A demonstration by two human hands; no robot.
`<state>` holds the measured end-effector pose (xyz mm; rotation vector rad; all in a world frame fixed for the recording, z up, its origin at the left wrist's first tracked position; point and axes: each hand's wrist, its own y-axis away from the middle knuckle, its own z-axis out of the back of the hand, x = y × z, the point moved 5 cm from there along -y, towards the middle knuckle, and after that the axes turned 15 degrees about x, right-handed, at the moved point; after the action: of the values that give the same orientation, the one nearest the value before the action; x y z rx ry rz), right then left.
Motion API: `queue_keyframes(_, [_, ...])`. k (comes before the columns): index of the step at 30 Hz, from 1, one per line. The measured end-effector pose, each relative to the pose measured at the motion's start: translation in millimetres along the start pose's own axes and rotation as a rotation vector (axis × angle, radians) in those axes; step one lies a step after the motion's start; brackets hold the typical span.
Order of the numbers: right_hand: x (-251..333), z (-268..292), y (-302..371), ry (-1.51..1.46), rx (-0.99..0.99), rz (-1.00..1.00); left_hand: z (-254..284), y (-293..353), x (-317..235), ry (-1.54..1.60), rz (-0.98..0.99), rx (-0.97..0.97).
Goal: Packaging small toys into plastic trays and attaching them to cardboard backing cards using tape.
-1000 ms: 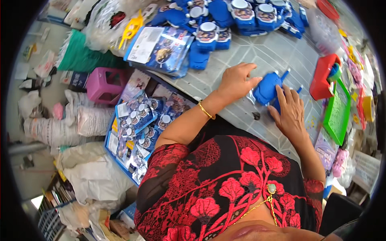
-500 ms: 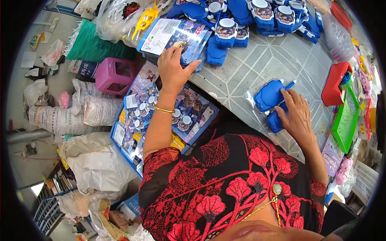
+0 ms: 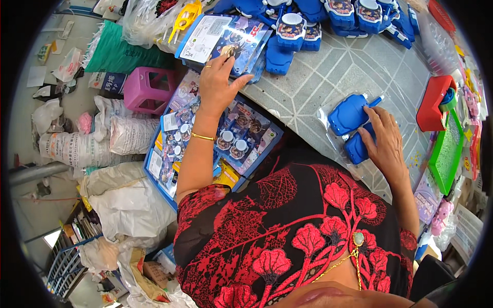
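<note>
My left hand [image 3: 217, 90] lies on a stack of glossy printed cards [image 3: 251, 40] at the table's left edge, fingers stretched over the top card and thumb apart. Towards the right, two blue toy walkie-talkies [image 3: 347, 114] lie back side up in a clear plastic blister tray [image 3: 323, 114]. My right hand [image 3: 385, 141] is closed round the upper end of the nearer walkie-talkie [image 3: 355, 149], thumb on one side and fingers on the other. Its fingertips reach the farther one near its antenna. The palm hides part of the nearer toy.
More blue walkie-talkies [image 3: 291, 32] are heaped along the far side of the tiled table [image 3: 303, 92]. Below the left edge stands a blue crate [image 3: 172, 197] of packaged toys. A pink stool [image 3: 149, 90] and sacks occupy the floor. Red [image 3: 434, 105] and green trays [image 3: 446, 154] line the right.
The view has shifted slightly. My left hand stays on the card stack, and my right hand stays at the walkie-talkies with hardly any change of grip.
</note>
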<state>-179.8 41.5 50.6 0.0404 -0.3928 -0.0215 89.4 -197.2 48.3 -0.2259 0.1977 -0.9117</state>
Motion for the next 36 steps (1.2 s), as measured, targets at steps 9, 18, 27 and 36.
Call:
queue_keyframes(9, [-3,-2,1,-0.002,-0.041,-0.001,-2,13,3,-0.053,-0.037,-0.024])
queue_keyframes(18, [-3,1,2,-0.014,-0.061,0.019,22,3,11,0.021,-0.169,-0.046])
queue_keyframes(27, [-3,3,3,0.003,-0.053,0.014,78,15,28,-0.4,-0.114,-0.382])
queue_keyframes(36, [17,25,-30,-1.07,0.266,0.035,100,-2,-111,-0.275,-0.537,-0.349])
